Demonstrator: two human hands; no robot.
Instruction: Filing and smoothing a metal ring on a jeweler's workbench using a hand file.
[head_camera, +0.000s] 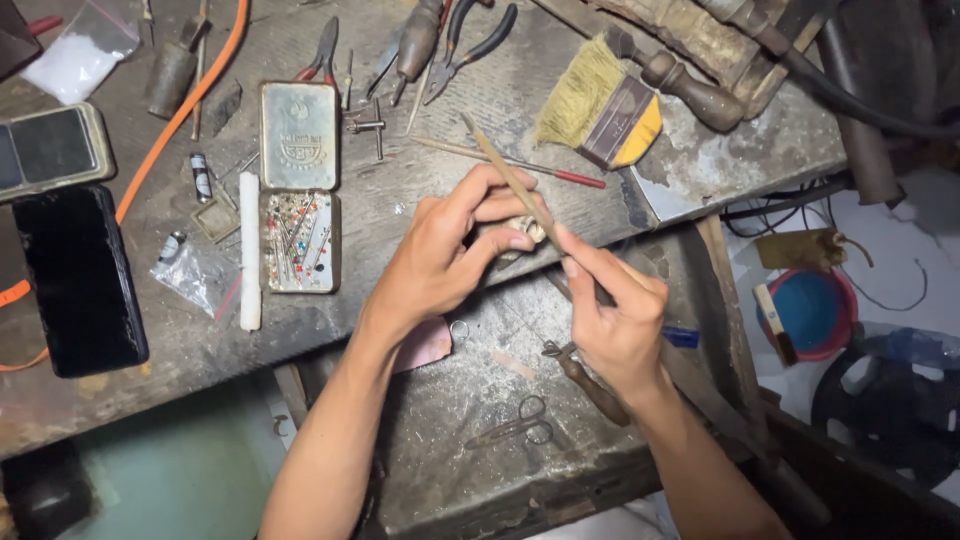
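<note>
My left hand (450, 250) pinches a small pale metal piece (528, 230) between thumb and fingers, over the front edge of a worn wooden workbench (420, 200). My right hand (615, 315) grips a long thin stick-like tool (505, 170). It slants up to the left, and its lower part presses against the small piece. The two hands nearly touch at the piece. Most of the piece is hidden by my fingers.
An open tin (298, 190) of coloured pins lies left of my hands, beside a white rod (249, 250) and a black phone (80, 280). Pliers (470, 50) and a brush (600, 100) lie behind. Small scissors (515, 425) and a wooden-handled tool (590, 385) rest on the lower tray.
</note>
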